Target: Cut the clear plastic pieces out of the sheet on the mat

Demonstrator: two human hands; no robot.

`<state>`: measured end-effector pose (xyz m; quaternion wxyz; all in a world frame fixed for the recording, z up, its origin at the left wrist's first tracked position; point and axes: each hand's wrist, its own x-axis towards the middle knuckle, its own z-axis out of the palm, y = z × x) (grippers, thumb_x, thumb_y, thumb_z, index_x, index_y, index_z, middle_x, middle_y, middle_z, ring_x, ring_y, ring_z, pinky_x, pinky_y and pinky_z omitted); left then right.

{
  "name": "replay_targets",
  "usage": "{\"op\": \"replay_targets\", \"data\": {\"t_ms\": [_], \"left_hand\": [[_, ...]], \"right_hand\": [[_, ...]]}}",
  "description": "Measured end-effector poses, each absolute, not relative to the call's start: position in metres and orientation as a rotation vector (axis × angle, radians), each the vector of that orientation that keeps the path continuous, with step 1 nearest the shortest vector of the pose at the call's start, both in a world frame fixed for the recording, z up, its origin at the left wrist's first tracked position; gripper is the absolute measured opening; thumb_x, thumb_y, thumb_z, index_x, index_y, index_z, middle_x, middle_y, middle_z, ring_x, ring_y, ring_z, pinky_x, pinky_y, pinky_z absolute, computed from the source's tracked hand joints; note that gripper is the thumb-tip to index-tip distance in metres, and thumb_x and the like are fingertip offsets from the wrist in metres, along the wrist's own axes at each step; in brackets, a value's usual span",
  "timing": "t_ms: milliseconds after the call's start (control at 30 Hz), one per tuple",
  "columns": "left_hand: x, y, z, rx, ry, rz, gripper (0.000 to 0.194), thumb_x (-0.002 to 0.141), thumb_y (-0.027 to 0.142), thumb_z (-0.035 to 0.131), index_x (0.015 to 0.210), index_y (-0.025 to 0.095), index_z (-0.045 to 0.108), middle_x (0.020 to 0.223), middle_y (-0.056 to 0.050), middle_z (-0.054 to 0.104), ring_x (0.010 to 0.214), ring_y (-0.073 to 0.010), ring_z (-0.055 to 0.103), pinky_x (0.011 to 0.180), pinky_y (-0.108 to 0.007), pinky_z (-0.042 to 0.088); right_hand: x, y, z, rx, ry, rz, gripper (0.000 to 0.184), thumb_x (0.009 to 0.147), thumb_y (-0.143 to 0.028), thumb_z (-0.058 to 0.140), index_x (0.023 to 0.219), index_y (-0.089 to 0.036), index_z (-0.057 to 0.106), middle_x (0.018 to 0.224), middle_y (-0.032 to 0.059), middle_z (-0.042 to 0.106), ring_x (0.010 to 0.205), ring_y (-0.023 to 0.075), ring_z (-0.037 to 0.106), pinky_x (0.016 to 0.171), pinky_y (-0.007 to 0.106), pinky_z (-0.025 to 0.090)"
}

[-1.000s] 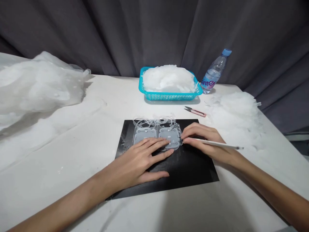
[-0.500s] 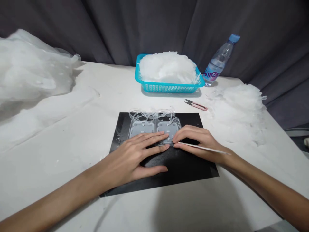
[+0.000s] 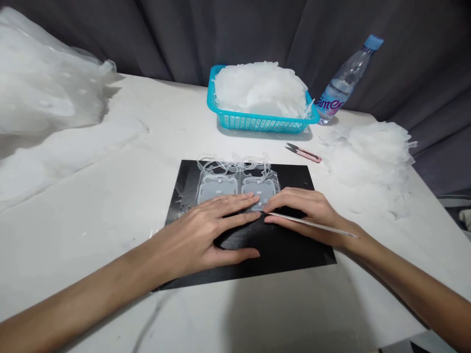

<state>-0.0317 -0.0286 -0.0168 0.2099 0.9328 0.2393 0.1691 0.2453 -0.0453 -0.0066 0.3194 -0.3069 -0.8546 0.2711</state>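
A translucent moulded sheet with two rounded-square parts [image 3: 218, 188] lies on a black mat [image 3: 235, 269]. Thin clear strips [image 3: 253, 167] curl loose along its far edge. My left hand [image 3: 217, 220] lies flat with its fingers spread over the near side of the sheet, hiding part of it. In my right hand [image 3: 307, 211] is a slim white stick-like tool [image 3: 312, 224], pinched between thumb and fingers. Its tip meets the near edge of the right-hand part, close to my left fingertips. The exact kind of tool I cannot make out.
Behind the mat stands a blue basket [image 3: 265, 123] heaped with white translucent pieces. A water bottle [image 3: 340, 88] leans to its right. Pink-handled thread snips [image 3: 305, 153] lie in front. A pile of clear scraps [image 3: 375, 157] sits at right, a large plastic bag [image 3: 47, 78] at left.
The whole view has shifted a little, so the basket, bottle and mat sit higher. Both hands keep nearly the same pose, and the tool tip stays at the part's near edge.
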Motion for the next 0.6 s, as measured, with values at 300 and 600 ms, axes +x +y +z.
{"op": "replay_targets", "data": {"t_ms": [300,600], "left_hand": [[-0.0269,-0.0250,-0.0138,2.477,0.734,0.465,0.050,0.093,0.060,0.071,0.134,0.031,0.073,0.157,-0.003,0.057,0.139,-0.0316,0.061,0.117,-0.051,0.051],[-0.0271,-0.0237,-0.0139,2.466,0.745,0.430,0.047,0.094,0.062,0.068,0.131,0.035,0.074,0.158,0.000,0.056,0.141,-0.0298,0.059,0.119,-0.050,0.049]], "right_hand": [[0.2433,-0.0453,-0.0039,-0.788,-2.261,0.716,0.005,0.100,-0.016,0.069,0.105,-0.017,0.070,0.099,0.0072,0.076,0.093,0.0177,0.071,0.088,0.031,0.057],[0.2373,-0.0469,-0.0060,-0.769,-2.302,0.602,0.006,0.101,-0.015,0.066,0.106,-0.015,0.070,0.100,0.0091,0.078,0.096,0.0195,0.071,0.089,0.034,0.057]]}}
